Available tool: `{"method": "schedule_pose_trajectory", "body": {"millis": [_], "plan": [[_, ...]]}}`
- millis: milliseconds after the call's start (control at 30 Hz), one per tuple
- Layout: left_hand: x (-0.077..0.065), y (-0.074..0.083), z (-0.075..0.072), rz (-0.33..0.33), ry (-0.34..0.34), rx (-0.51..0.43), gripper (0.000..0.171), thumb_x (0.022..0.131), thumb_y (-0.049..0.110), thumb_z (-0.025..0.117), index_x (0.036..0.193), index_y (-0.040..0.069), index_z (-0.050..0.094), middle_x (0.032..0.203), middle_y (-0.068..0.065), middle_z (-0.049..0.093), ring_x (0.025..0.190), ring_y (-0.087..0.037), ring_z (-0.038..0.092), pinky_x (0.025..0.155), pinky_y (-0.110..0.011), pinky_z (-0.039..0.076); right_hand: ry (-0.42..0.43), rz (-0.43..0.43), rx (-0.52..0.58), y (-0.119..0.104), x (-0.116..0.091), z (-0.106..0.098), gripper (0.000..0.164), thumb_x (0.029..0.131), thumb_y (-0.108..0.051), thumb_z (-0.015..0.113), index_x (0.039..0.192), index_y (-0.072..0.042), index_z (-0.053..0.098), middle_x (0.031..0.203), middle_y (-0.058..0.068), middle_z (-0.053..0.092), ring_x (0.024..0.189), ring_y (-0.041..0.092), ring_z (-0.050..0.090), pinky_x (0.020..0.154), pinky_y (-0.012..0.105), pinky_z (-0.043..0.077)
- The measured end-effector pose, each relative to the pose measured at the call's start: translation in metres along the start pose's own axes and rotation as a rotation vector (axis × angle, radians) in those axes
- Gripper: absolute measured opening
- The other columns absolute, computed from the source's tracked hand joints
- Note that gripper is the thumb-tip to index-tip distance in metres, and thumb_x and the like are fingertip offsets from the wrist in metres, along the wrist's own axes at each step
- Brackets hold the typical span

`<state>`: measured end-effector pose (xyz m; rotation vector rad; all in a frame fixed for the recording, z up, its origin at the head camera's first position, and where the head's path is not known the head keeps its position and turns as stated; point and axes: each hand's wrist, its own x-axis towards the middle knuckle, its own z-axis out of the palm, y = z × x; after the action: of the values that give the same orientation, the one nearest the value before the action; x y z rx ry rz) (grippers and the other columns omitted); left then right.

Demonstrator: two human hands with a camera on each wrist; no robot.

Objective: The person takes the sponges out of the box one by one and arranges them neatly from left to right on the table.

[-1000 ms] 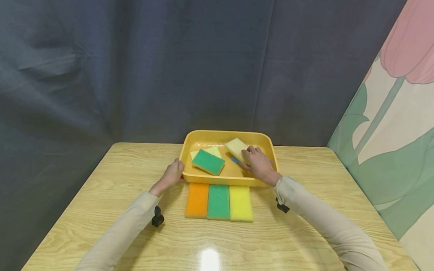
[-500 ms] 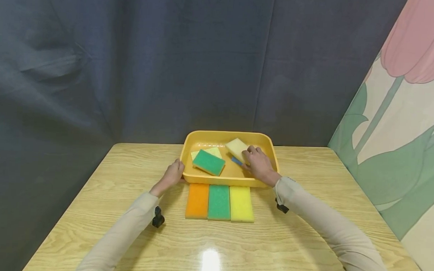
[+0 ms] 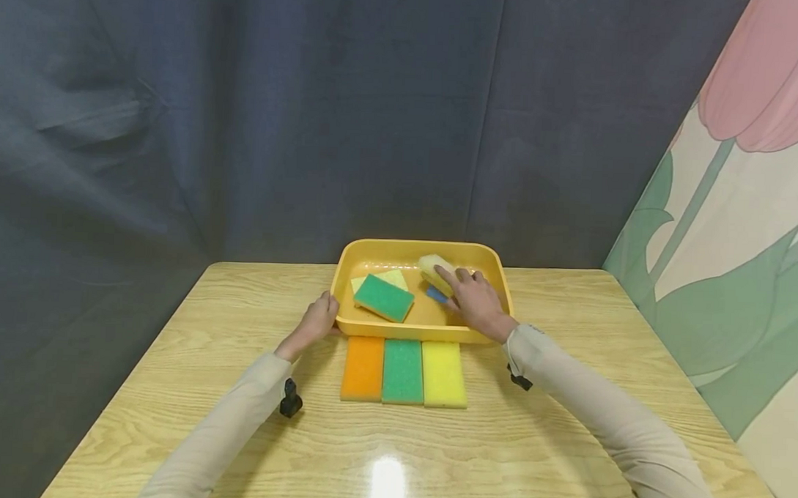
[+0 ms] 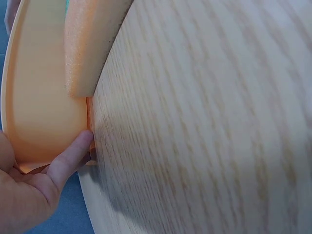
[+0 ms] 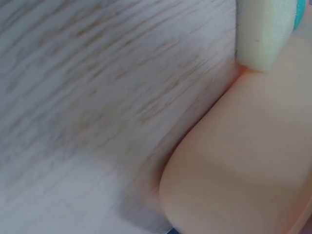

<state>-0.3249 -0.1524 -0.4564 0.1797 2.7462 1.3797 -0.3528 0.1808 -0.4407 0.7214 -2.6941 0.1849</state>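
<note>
A yellow plastic tray (image 3: pixel 409 331) stands toward the table's far edge. At its front left corner my left hand (image 3: pixel 316 319) grips the wall; in the left wrist view one finger (image 4: pixel 70 158) lies along the outside, low by the table. My right hand (image 3: pixel 478 304) reaches over the tray's front right and holds a pale yellow sponge (image 3: pixel 431 266), which is tilted with a darker yellow side showing. A small blue piece (image 3: pixel 436 295) shows beneath it, partly covered by the hand. Left of it in the tray, a green-topped sponge (image 3: pixel 384 298) overlaps a light yellow one (image 3: pixel 394 278).
Against the tray's front, an orange sponge (image 3: pixel 362 370), a green sponge (image 3: pixel 403 372) and a yellow sponge (image 3: pixel 444 375) lie side by side on the wooden table (image 3: pixel 266 449). A dark curtain (image 3: pixel 350 130) hangs behind, and a flower-patterned wall (image 3: pixel 734 290) stands at the right.
The pale yellow sponge has tipped from lying flatter to tilted under my right hand, whose fingers have spread onto it. My left hand and the tray have stayed in place.
</note>
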Motion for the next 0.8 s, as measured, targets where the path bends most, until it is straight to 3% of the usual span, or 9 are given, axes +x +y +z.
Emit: {"method": "schedule_pose_trajectory", "body": {"millis": [133, 300, 567, 800], "plan": [[0.0002, 0.0003, -0.0003, -0.015, -0.005, -0.003, 0.046, 0.109, 0.017, 0.023, 0.138, -0.016, 0.035, 0.108, -0.032, 0.056, 0.085, -0.035, 0.067, 0.066, -0.035, 0.062, 0.026, -0.017, -0.043, 0.0006, -0.0009, -0.0001, 0.058, 0.097, -0.021, 0.066, 0.149, -0.022, 0.043, 0.123, 0.027, 0.051, 0.082, 0.041, 0.055, 0.058, 0.047, 0.055], [-0.0009, 0.0012, -0.0016, -0.014, -0.005, -0.001, 0.045, 0.109, 0.017, 0.022, 0.136, -0.017, 0.036, 0.109, -0.033, 0.056, 0.087, -0.036, 0.067, 0.066, -0.035, 0.062, 0.036, -0.03, -0.068, 0.0007, -0.002, -0.0026, 0.05, 0.097, -0.019, 0.065, 0.144, -0.018, 0.049, 0.124, 0.03, 0.05, 0.081, 0.042, 0.057, 0.063, 0.049, 0.056], [-0.0009, 0.0008, -0.0001, -0.02, -0.009, -0.02, 0.044, 0.109, 0.017, 0.022, 0.136, -0.016, 0.037, 0.111, -0.033, 0.055, 0.088, -0.036, 0.067, 0.067, -0.036, 0.062, 0.019, 0.003, -0.043, -0.001, -0.0018, -0.0037, 0.053, 0.095, -0.018, 0.068, 0.143, -0.019, 0.047, 0.124, 0.028, 0.049, 0.082, 0.042, 0.058, 0.06, 0.047, 0.057], [-0.0013, 0.0019, 0.0002, -0.028, -0.012, -0.03, 0.045, 0.109, 0.017, 0.023, 0.137, -0.016, 0.035, 0.114, -0.034, 0.054, 0.088, -0.037, 0.067, 0.068, -0.037, 0.062, 0.087, 0.004, -0.051, -0.0008, -0.0015, -0.0038, 0.046, 0.095, -0.014, 0.065, 0.137, -0.015, 0.046, 0.116, 0.027, 0.052, 0.087, 0.039, 0.052, 0.062, 0.045, 0.054]]}}
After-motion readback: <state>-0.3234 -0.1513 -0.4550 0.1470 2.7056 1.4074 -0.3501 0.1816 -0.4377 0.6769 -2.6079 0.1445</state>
